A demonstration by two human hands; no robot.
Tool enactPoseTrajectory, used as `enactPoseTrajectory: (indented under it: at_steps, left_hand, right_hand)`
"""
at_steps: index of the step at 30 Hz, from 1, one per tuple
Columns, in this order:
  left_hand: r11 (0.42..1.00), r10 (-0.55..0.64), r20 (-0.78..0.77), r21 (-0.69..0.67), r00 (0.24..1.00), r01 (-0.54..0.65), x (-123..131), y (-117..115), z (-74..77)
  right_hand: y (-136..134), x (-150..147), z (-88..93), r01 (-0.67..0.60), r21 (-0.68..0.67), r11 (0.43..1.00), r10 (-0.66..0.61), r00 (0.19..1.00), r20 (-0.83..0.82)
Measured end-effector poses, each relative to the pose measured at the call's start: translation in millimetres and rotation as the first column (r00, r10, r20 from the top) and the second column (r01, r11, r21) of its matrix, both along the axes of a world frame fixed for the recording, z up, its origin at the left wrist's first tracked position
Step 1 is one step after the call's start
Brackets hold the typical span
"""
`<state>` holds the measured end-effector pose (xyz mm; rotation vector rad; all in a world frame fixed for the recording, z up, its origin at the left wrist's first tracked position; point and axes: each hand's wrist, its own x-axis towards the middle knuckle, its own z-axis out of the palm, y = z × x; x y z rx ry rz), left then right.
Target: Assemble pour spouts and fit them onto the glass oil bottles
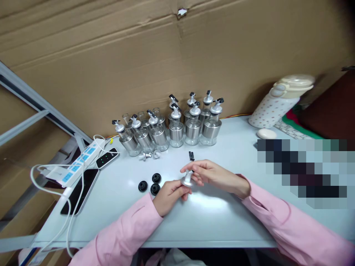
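Flared silver-metal pourer (188, 181) over pale-blue tabletop (222, 227).
Left hand (171, 195) grips rim; right hand (213, 176) meets neck, closure unclear; steel-banded glass bottles (176, 132) at eleven o'clock, room to the front edge (199, 244) at six.

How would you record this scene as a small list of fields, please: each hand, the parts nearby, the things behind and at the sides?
Left hand: left hand holds a silver spout by its round base
Right hand: right hand is at the spout's upper part; firm grip unclear
Parts left of spout: three black stoppers
Parts beyond hands: small black pieces
Behind: glass bottles with metal bands, many topped with spouts
Left side: power strip, phone
Right side: dotted flask
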<state>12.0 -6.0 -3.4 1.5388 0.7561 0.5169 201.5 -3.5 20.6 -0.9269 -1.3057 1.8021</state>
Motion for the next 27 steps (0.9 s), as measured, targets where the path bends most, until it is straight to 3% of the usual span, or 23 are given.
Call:
enactPoseTrajectory:
  at_steps: [4, 14, 21, 24, 27]
  left_hand:
    - [1.000, -0.007, 0.000, 0.029, 1.000, 0.007, 0, 0, 0.0]
    - [0.994, -0.026, -0.012, 0.106, 1.000, 0.027, -2, -4, -1.4]
    - [0.972, -0.038, -0.044, 0.230, 0.998, 0.047, -1, -5, 6.3]
    - [0.898, -0.050, -0.065, 0.433, 0.997, 0.073, -3, -5, 10.2]
    - [0.701, -0.049, -0.067, 0.708, 0.997, 0.082, -10, -2, 14.2]
  right_hand:
    - [-2, 0, -0.3, -0.040, 0.064, 0.997, 0.038, 0.999, 0.028]
    - [-3, -3, -5.4, -0.050, 0.067, 0.996, 0.054, 0.997, -0.049]
    - [-5, -3, -5.2, -0.031, 0.091, 0.995, 0.032, 0.999, -0.008]
    - [-5, -3, -4.9, -0.014, 0.081, 0.997, 0.017, 0.999, -0.044]
    - [-4, -2, 0.0, 0.060, 0.012, 0.998, -0.058, 0.990, -0.129]
